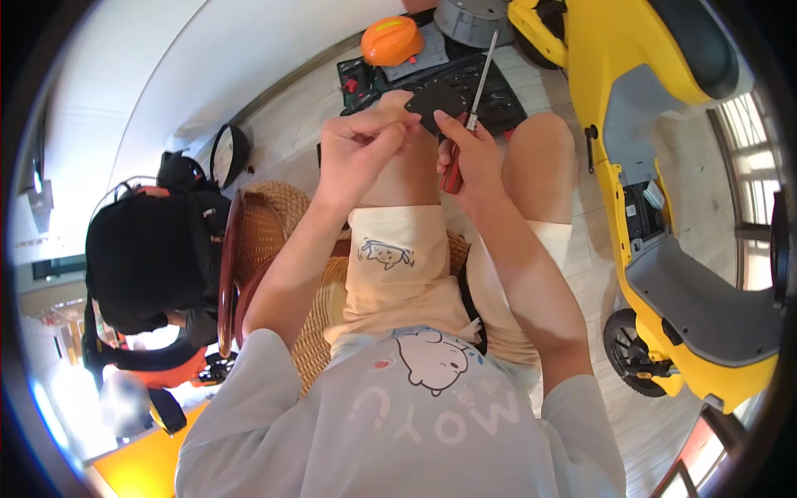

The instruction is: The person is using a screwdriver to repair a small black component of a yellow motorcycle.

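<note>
The right hand [476, 158] is closed around the red handle of a screwdriver [471, 122], whose shaft points to the far side and slightly right. Its thumb lies at the near edge of a black flat part [432, 98], which is above the left knee, between both hands. The left hand [357, 153] is just to the left, with fingers curled and thumb close to the fingertips; I cannot tell if it grips something small. Beyond are a black tray [506, 104] and an orange helmet [393, 41]
</note>
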A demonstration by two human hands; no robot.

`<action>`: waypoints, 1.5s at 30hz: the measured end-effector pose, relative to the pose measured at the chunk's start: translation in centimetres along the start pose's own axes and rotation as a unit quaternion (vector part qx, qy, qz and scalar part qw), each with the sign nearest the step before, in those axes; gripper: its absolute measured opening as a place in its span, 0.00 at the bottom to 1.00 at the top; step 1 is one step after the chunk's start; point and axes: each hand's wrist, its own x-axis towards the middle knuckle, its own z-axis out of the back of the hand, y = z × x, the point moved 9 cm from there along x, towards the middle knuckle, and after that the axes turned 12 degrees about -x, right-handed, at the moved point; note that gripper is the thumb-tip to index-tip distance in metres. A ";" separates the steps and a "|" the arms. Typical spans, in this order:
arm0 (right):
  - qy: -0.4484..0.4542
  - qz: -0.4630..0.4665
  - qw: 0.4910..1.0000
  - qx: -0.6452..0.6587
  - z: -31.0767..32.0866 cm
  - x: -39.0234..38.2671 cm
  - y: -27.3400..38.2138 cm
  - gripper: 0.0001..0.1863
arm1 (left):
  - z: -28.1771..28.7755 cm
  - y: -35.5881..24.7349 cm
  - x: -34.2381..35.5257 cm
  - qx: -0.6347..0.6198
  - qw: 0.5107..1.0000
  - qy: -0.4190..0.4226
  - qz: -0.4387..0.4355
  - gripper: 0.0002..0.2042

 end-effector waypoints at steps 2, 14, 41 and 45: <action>0.017 -0.010 1.000 -0.011 -0.9 -0.2 -0.8 0.12 | 0.6 0.8 -0.4 -0.024 0.999 -0.034 0.005 0.09; 0.033 -0.003 0.997 -0.063 -2.7 0.7 -2.1 0.13 | 3.5 5.7 -2.2 -0.099 0.984 -0.144 0.025 0.08; 0.021 0.019 0.997 -0.076 -3.0 0.8 -2.2 0.14 | 3.7 6.2 -2.4 0.012 0.984 -0.143 -0.105 0.11; 0.014 0.031 0.995 -0.091 -3.0 0.7 -2.0 0.13 | 3.8 5.8 -2.6 0.060 0.979 -0.148 -0.123 0.12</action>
